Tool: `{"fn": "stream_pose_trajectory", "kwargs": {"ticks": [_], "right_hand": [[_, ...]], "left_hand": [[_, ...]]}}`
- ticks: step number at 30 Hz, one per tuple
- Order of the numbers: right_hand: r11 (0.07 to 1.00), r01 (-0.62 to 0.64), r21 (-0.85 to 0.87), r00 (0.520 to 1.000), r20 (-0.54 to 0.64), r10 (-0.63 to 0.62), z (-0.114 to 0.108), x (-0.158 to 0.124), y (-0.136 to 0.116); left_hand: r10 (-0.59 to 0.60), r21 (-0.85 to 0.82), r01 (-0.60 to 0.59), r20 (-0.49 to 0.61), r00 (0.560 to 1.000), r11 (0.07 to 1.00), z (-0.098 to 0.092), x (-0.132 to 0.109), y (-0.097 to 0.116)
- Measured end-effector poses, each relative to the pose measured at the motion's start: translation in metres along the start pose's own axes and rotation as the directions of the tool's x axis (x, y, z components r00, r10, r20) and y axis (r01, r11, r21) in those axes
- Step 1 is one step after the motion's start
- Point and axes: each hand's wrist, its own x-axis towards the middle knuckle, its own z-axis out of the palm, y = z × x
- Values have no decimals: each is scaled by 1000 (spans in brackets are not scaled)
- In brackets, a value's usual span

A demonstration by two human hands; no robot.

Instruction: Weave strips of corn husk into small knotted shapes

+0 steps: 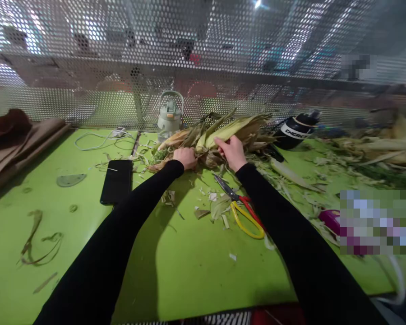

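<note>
A pile of corn ears in yellow-green husks (pixel 219 131) lies at the back of the green table (pixel 176 262). My left hand (pixel 186 158) is closed on the stalk end of the pile. My right hand (pixel 232 151) grips a husked ear near the middle, fingers curled around the leaves. Both arms wear black sleeves. Scissors (pixel 242 207) with red and yellow handles lie shut on the table just in front of my right arm, among husk scraps (pixel 216 207).
A black phone (pixel 117 181) lies left of my left arm, a white cable (pixel 101 139) behind it. A pale green bottle (pixel 169 116) and a black bottle (pixel 296 131) stand by the perforated metal screen (pixel 88 67). More husks (pixel 375 153) at right, brown cloth (pixel 16 135) at left.
</note>
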Motion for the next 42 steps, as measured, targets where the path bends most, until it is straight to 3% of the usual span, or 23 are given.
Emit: {"fn": "stream_pose_trajectory", "kwargs": {"ticks": [9,13,19,23,25,28,30,35,42], "right_hand": [[939,32,-341,999,-25,-43,20,-14,7],[946,24,-322,999,-21,-32,21,-29,13],[988,-56,-141,997,-57,49,16,-35,19],[994,-29,-109,991,-132,14,-1,-35,0],[987,24,-160,979,-197,-56,-18,-38,-17],[960,125,-250,923,-325,-205,-39,-44,-41],[946,161,-281,918,-310,-248,-41,-46,-50],[966,107,-237,987,-90,-132,-5,-36,-36],[994,44,-98,999,34,-41,41,-29,-15]], "left_hand": [[1,-2,-1,-42,999,1000,17,-2,8],[-27,-17,26,-64,998,1000,19,-5,11],[-67,-40,64,-69,995,997,16,-10,11],[-80,-46,76,-91,993,996,13,-18,10],[-78,-48,73,-106,991,996,13,-22,10],[-93,-48,88,-121,988,995,14,-25,13],[-104,-44,99,-129,986,994,16,-27,15],[-77,-18,75,-138,988,997,25,-34,19],[9,2,-9,-141,990,1000,32,-37,15]]}}
